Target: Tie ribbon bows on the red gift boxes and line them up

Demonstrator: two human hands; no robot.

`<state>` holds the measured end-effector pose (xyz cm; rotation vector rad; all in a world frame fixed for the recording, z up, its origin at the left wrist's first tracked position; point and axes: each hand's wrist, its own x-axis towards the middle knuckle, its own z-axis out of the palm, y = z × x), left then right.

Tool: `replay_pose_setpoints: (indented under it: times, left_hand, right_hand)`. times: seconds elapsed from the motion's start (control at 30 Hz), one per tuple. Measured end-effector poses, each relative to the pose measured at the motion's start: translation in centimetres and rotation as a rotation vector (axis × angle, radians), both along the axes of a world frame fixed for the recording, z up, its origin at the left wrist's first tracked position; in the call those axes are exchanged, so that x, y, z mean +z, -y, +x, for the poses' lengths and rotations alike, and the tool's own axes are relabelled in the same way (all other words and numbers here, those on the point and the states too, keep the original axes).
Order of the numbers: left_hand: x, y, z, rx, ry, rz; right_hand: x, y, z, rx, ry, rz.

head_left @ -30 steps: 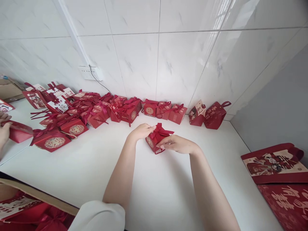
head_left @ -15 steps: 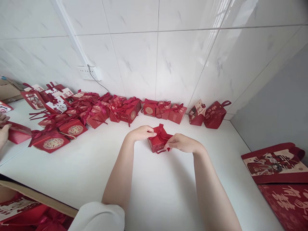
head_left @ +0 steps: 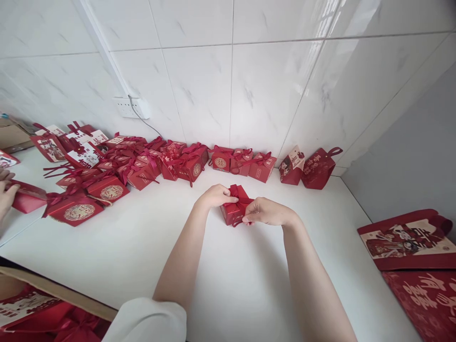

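A small red gift box (head_left: 231,216) sits on the white table in front of me, a dark red ribbon (head_left: 239,205) tied across its top. My left hand (head_left: 216,195) is at its left, fingers pressed together on the ribbon near the knot. On the right side, my right hand (head_left: 268,210) pinches the ribbon by the box's right edge; its curled fingers partly hide the ribbon's end. A short cord shows at the box's lower front edge.
Several ribboned red boxes (head_left: 107,194) crowd the table's left and back. Two taller bags (head_left: 318,170) stand at the back right. Larger red bags (head_left: 406,240) lie at the right edge. Another person's hand (head_left: 6,192) touches a red box at far left. A power socket (head_left: 131,108) is on the wall.
My left hand has shifted slightly right, closer to the ribbon's knot. My right hand has barely moved. The other person's hand at far left has moved slightly.
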<state>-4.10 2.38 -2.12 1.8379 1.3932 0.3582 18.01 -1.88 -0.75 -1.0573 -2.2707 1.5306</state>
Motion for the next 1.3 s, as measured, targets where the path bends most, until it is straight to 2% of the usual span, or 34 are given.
replay_pose_setpoints:
  times: [0.23, 0.43, 0.57, 0.73, 0.8, 0.87, 0.93, 1.03, 1.13, 1.3]
  left_hand:
    - [-0.4, 0.0, 0.2, -0.020, -0.002, 0.004]
    - [-0.2, 0.1, 0.3, -0.081, 0.022, -0.003]
    - [-0.1, 0.2, 0.5, -0.075, 0.015, -0.020]
    - [1.2, 0.7, 0.0, -0.122, 0.088, -0.025]
    - [2.1, 1.0, -0.7, -0.129, 0.175, -0.058]
    - [2.8, 1.2, -1.6, -0.076, 0.216, -0.053]
    - [3.3, 1.4, -2.2, 0.005, 0.199, -0.009]
    - [3.3, 1.5, -2.1, 0.067, 0.133, 0.047]
    - [2.9, 1.6, -0.7, 0.065, 0.070, 0.095]
    - [1.9, 1.7, 1.6, -0.037, 0.007, 0.171]
  right_hand:
    - [-0.1, 0.1, 0.1, 0.075, 0.030, -0.054]
    - [-0.8, 0.1, 0.3, 0.107, -0.040, -0.151]
    - [-1.2, 0.0, 0.0, 0.147, -0.008, -0.199]
    - [0.7, 0.9, 0.5, 0.089, -0.018, -0.305]
    - [1.8, 1.4, 1.4, 0.006, -0.006, -0.255]
    - [2.4, 1.6, 2.5, -0.151, -0.025, -0.092]
    - [2.2, 1.4, 3.3, -0.344, -0.054, 0.069]
    - [1.1, 0.5, 3.7, -0.526, -0.020, 0.174]
    - [0.1, -0.2, 3.1, -0.544, 0.056, 0.183]
    - [0.0, -0.1, 1.9, -0.440, 0.067, 0.139]
